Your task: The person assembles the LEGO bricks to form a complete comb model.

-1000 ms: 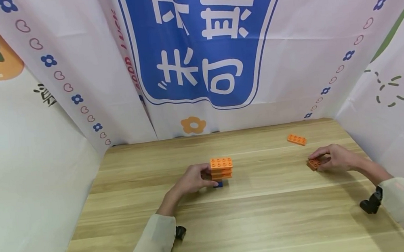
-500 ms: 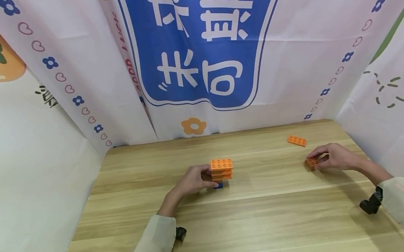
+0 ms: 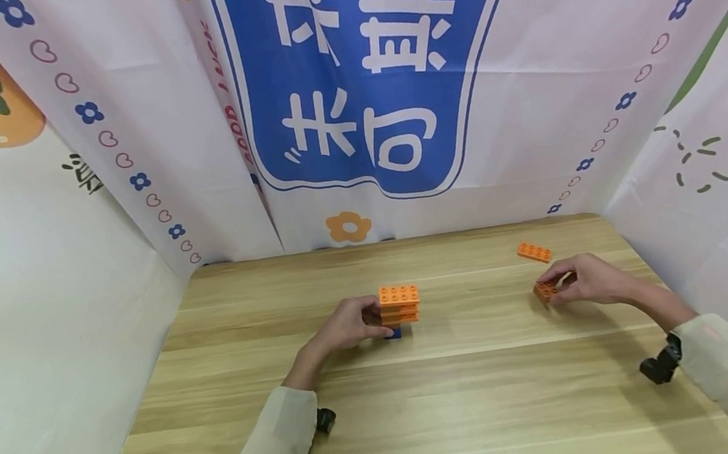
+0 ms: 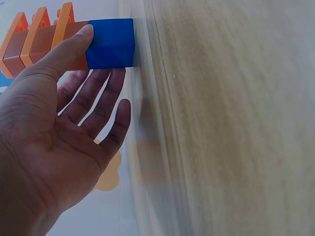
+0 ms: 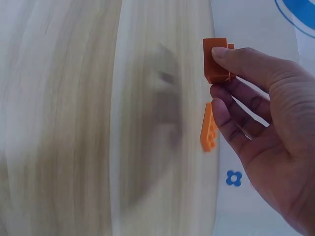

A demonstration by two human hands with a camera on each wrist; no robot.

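My left hand grips a tower of toy building blocks near the middle of the table. At the tower's base is a blue block; above it dark orange blocks alternate with wider, bright orange plates. The thumb lies at the seam between the blue block and the one above. My right hand pinches a small dark orange block between thumb and fingers, raised over the table with its shadow below. Beyond that hand, a flat orange plate with studs lies on the table.
The wooden table ends at a printed cloth hanging along its back, with more cloth on both sides. A black wrist camera hangs at the right sleeve, another at the left.
The right hand has lifted the small dark orange block and carried it a little to the left. The left hand and the tower have stayed in place.
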